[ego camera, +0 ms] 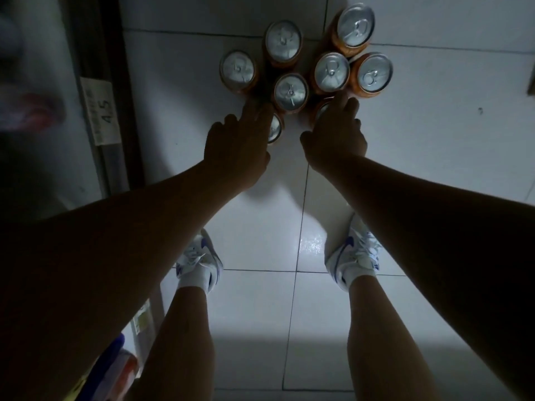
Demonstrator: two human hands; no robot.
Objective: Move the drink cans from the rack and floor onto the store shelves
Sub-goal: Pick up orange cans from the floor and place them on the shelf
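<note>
1. Drink cans [291,92]: orange sides, silver tops, upright in a tight cluster on floor tiles [434,125], just ahead of feet. Six in full view, two nearest part-hidden under hands.
2. Left hand [240,140]: down over near-left can [275,129]. Very dark, fingertips hidden; can't tell if gripping or only reaching.
3. Right hand [337,134]: over near-right can [322,110], fingers stretched fwd, thumb out to side. Looks spread wide, not wrapped round can.
4. Step, prob.: floor pick-up, reach phase, one can per hand. No can seen off floor.
5. Next, prob.: wrap fingers round each can body, lift straight up w/o knocking neighbours close beside, then turn to shelf.
6. Shelf edge [121,111] at left w/ price tag [101,111] reading 4.5; goods there blurred. No rack in view.
7. White/blue shoes [199,261] behind hands.
</note>
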